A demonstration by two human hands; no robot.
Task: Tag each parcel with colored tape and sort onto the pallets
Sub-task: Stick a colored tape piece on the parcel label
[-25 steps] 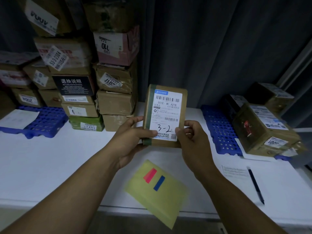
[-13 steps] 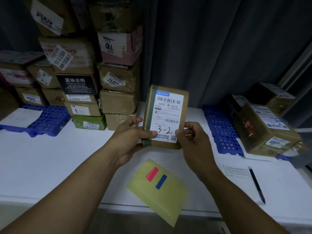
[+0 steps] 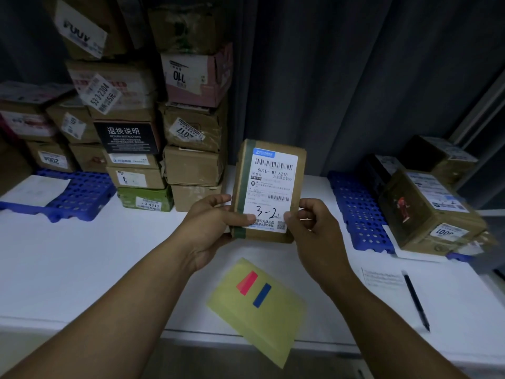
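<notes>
In the head view, both hands grip a brown parcel (image 3: 269,190) upright at frame centre above the white desk (image 3: 82,255): left hand (image 3: 210,225) on its lower left edge, right hand (image 3: 311,228) pinching the lower right. Below lies a yellow sheet (image 3: 262,318) bearing red tape (image 3: 246,282) and blue tape (image 3: 261,295). Blue pallets sit at left (image 3: 82,192) and right (image 3: 355,212).

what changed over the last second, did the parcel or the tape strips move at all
Nothing visibly changed. The left hand and the right hand hold the parcel upright above the table as before, its label facing the camera. The red tape strip and the blue tape strip still lie untouched on the yellow sheet, and the pen stays where it was.
</notes>
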